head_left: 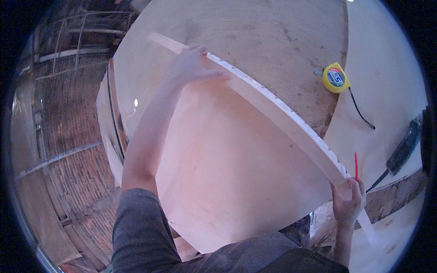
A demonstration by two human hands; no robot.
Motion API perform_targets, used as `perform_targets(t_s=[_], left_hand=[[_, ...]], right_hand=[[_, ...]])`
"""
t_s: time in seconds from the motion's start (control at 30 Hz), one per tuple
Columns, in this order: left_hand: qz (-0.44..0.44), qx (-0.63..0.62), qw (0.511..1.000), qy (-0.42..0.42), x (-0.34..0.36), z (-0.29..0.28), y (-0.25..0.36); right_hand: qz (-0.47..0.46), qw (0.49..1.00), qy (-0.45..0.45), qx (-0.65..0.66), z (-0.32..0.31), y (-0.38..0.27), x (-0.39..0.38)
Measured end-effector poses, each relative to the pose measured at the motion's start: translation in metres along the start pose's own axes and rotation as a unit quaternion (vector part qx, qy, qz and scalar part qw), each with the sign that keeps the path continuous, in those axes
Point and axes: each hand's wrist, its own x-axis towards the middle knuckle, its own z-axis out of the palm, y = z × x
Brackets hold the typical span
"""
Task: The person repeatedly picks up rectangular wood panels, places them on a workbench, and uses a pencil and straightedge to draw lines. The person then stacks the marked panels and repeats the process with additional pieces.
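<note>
A long pale wooden strip (273, 111) lies diagonally over a light plywood sheet (227, 177), from far left to near right. Small dark marks run along its white far edge. My left hand (193, 66) grips the strip near its far end, fingers over the edge and thumb stretched along its face. At the near right end, my right hand (348, 198) is closed around the strip. A thin red pencil (356, 166) sticks up from the right hand's fingers. The right palm is hidden.
A yellow tape measure (336, 78) with a black strap rests on the boards at the right. Beyond it lies a dark tool with a cord (405, 145), its kind unclear. Brickwork (73, 118) and metal bars show at the left, past the sheet's edge.
</note>
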Motion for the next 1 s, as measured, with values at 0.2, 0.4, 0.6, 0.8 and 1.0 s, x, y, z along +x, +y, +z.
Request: perform_targets(t_s=[0.2, 0.4, 0.6, 0.8, 1.0], left_hand=[[-0.031, 0.049, 0.997, -0.060, 0.012, -0.003, -0.011], [-0.070, 0.079, 0.982, -0.155, 0.010, -0.035, 0.018], [-0.048, 0.107, 0.980, -0.161, 0.015, -0.029, 0.020], [-0.025, 0.113, 0.985, -0.127, 0.038, -0.013, 0.003], [-0.021, 0.104, 0.989, -0.106, 0.042, -0.004, 0.000]], right_hand=[[-0.112, 0.993, 0.022, -0.039, -0.011, -0.024, 0.004], [-0.296, 0.928, -0.222, 0.041, 0.027, -0.125, 0.034], [-0.504, 0.857, -0.063, 0.087, 0.186, -0.234, 0.100], [-0.422, 0.906, -0.006, -0.023, 0.255, -0.293, 0.153], [-0.396, 0.917, 0.033, -0.045, 0.273, -0.302, 0.165]])
